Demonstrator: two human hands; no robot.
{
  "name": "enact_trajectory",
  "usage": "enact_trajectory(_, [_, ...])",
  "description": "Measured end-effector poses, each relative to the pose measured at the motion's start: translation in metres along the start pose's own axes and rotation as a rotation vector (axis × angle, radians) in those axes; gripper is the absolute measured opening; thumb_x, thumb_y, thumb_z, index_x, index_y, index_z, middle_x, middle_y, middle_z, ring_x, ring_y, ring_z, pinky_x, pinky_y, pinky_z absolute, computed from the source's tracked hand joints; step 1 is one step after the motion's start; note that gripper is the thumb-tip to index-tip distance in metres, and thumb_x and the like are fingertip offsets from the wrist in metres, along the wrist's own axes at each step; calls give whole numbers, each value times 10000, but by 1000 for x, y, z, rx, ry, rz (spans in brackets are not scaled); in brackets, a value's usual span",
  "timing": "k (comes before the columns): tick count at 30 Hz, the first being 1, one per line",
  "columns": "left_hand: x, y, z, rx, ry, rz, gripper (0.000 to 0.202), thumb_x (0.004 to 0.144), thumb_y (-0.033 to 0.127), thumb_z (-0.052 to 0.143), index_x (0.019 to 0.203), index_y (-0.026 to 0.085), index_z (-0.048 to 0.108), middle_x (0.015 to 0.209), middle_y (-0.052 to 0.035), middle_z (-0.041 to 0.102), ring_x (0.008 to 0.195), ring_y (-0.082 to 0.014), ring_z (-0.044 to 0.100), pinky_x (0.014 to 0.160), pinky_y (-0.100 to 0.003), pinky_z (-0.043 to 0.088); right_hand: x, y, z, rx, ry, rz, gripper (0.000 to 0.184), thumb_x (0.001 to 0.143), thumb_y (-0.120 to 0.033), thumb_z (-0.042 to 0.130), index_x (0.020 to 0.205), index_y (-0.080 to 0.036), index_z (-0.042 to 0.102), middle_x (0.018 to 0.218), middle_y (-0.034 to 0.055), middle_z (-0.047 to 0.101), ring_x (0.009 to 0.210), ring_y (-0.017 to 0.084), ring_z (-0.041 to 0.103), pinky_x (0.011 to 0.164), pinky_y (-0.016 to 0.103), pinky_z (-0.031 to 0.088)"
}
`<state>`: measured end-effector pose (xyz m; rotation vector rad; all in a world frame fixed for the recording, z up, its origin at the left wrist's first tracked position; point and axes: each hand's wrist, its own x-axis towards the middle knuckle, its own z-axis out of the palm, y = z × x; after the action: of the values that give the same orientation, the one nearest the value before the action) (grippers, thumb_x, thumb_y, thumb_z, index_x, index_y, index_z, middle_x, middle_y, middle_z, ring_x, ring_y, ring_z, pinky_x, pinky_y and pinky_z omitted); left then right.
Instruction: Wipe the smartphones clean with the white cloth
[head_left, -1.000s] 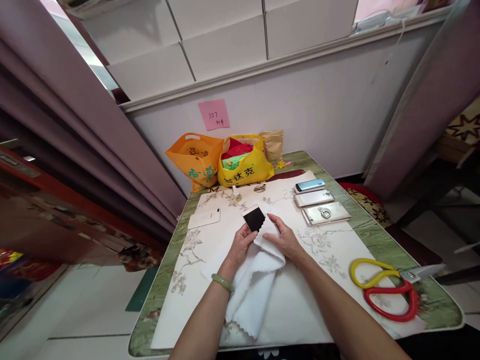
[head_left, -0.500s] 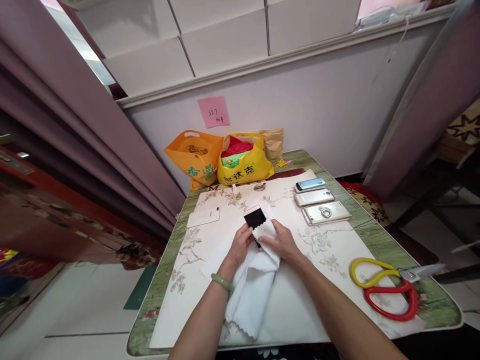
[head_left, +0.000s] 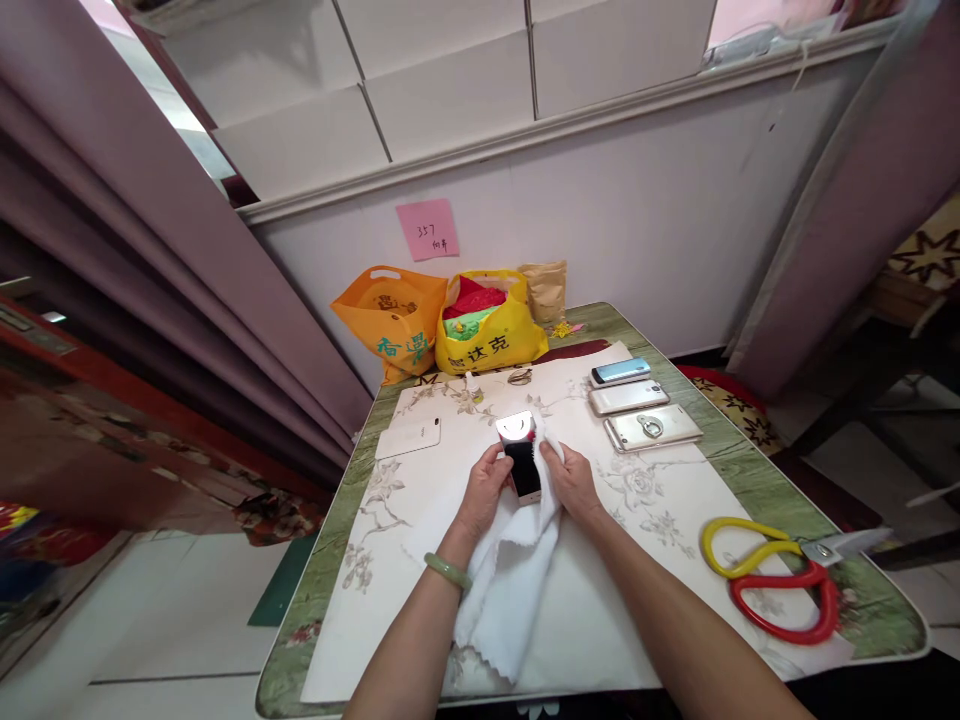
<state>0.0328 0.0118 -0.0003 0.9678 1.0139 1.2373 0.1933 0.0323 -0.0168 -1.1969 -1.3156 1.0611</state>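
A smartphone (head_left: 523,468) with a dark screen and pale frame is held up over the table's middle, a bright reflection across its top. My left hand (head_left: 487,487) grips it by the left edge, thumb on the front. At its right edge my right hand (head_left: 571,478) pinches a white cloth (head_left: 510,590), which covers that edge and hangs down toward me. A green bangle (head_left: 448,571) circles my left wrist. Whether my right fingers also reach the phone behind the cloth is hidden.
Three phones (head_left: 651,428) lie in a row at right, a white one (head_left: 409,438) at left. Large scissors (head_left: 780,570) with yellow and red handles lie near right. An orange bag (head_left: 394,320), a yellow bag (head_left: 491,340) and a brown pouch (head_left: 546,290) stand at the back of the table (head_left: 300,600).
The cloth has moved off the phone's front to its right edge, uncovering more screen. The phone has turned more upright, and a bright reflection now shows at its top.
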Motion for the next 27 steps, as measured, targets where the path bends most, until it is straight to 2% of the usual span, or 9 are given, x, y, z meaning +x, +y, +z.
enact_trajectory(3, [-1,-2,0,49,-107,3,807,636,249,853,1354,215,486,982,-62,718,884,-199,668,835,-336,494,2,2,0,20,36,20,476,885,-627,458,795,-190,624,687,5,621,669,186,542,631,280,420])
enact_trajectory(5, [-1,-2,0,56,-129,11,910,616,193,858,1413,239,421,1068,-80,706,938,-205,665,873,-350,489,1,2,-1,31,34,26,468,868,-630,485,813,-189,634,714,13,648,688,195,563,645,286,437])
enact_trajectory(9, [-2,0,-1,56,-158,-14,878,664,200,824,1438,247,413,1096,-92,699,969,-214,660,876,-351,494,0,1,-3,53,-6,30,449,704,-577,716,939,-201,648,833,21,706,750,214,615,676,299,480])
enact_trajectory(11, [-1,2,-2,78,-192,-48,873,668,215,817,1443,243,417,1042,-84,706,897,-204,666,798,-327,512,0,2,-4,102,-3,56,497,627,-555,784,946,-199,649,844,24,715,757,221,625,678,308,492])
enact_trajectory(15, [-2,1,-2,148,-200,-87,946,643,245,827,1474,242,374,774,-4,676,595,-119,581,580,-246,459,3,5,-4,214,80,121,499,771,-640,619,906,-162,670,830,59,718,755,228,631,674,325,501])
enact_trajectory(17, [-2,1,0,147,-198,-76,957,643,258,825,1482,238,363,750,4,666,586,-115,570,579,-242,448,3,5,-4,222,94,126,522,804,-652,570,926,-155,672,851,73,722,766,233,636,679,333,507])
enact_trajectory(20, [-4,1,3,124,-214,-70,936,648,274,815,1474,230,378,798,-17,680,663,-143,609,634,-260,466,3,6,-4,220,79,123,548,658,-613,747,971,-171,669,885,69,731,788,243,644,694,336,518])
enact_trajectory(22, [-4,2,5,132,-233,-74,917,646,280,816,1461,224,400,806,-20,678,690,-152,616,650,-263,466,4,6,-4,219,80,128,572,610,-600,786,973,-173,670,882,65,733,787,245,648,690,334,522])
enact_trajectory(27, [-4,-1,3,216,-227,-51,806,696,321,802,1406,191,443,666,36,594,541,-83,500,520,-204,371,7,11,-3,235,145,153,555,797,-668,569,955,-147,674,867,83,731,804,251,656,695,342,519])
